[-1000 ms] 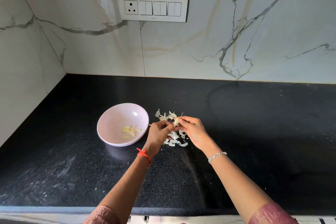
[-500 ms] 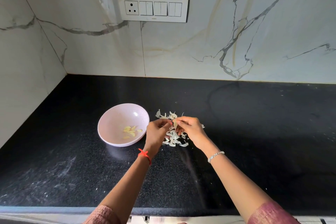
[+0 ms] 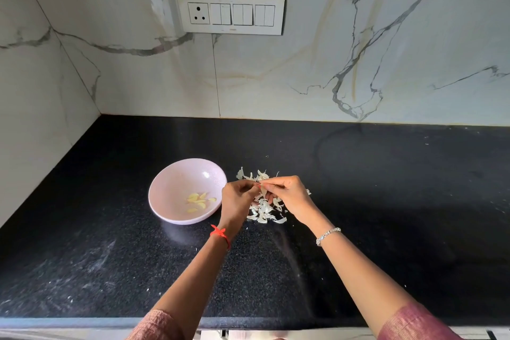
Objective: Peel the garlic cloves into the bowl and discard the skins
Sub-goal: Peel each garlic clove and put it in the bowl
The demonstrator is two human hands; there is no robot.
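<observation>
A pale pink bowl (image 3: 179, 182) stands on the black counter with several peeled yellowish garlic cloves (image 3: 199, 200) in its bottom. Just right of it lies a heap of white garlic skins (image 3: 263, 211). Above that heap my left hand (image 3: 238, 198) and my right hand (image 3: 289, 194) meet fingertip to fingertip. Between them they pinch a small garlic clove (image 3: 262, 186) with a strip of skin hanging down from it. Most of the clove is hidden by the fingers.
The black stone counter (image 3: 386, 201) runs wide to the right and toward me, with its front edge at the bottom of the view. Marble walls close the back and left. A white switch plate (image 3: 231, 13) is on the back wall.
Both hands have stayed over the skin heap, shifting slightly up and together. The clove seen at the right fingertips earlier is now mostly covered, with a strip of skin hanging from it.
</observation>
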